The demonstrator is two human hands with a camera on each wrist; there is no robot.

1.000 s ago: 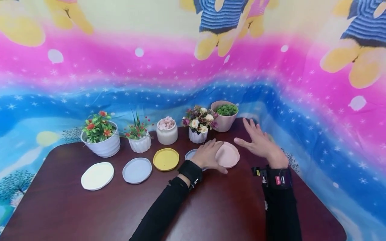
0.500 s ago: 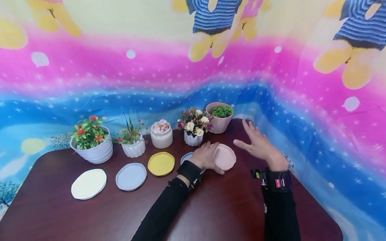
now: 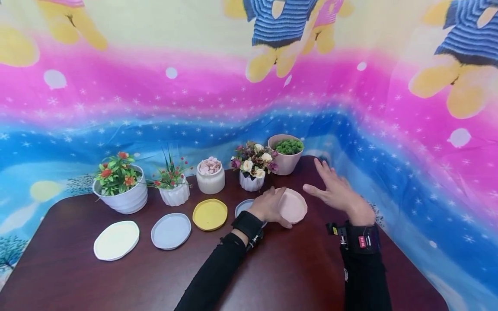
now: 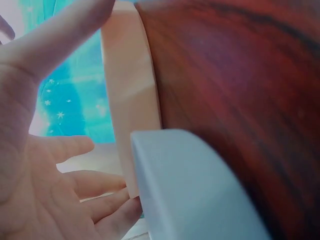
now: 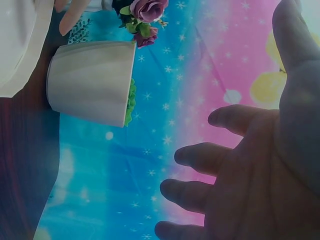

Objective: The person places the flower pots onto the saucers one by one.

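Note:
My left hand spans the pale pink saucer at the right end of a row of saucers. In the left wrist view the thumb touches one end of the pink saucer's rim and the fingertips meet the other end. Partly under that hand lies a blue-grey saucer, mostly hidden in the head view. My right hand is raised to the right of the pink saucer, fingers spread and holding nothing. Behind the saucer stands a pink pot with green foliage, also seen in the right wrist view.
Left along the dark table lie a yellow saucer, a grey-blue saucer and a white saucer. Behind them stand a flower pot, a cream jar, a fluted pot and a white pot. Printed cloth hangs behind.
The head view has shifted slightly. Both hands keep nearly the same pose, the left at the pink saucer and the right raised beside it.

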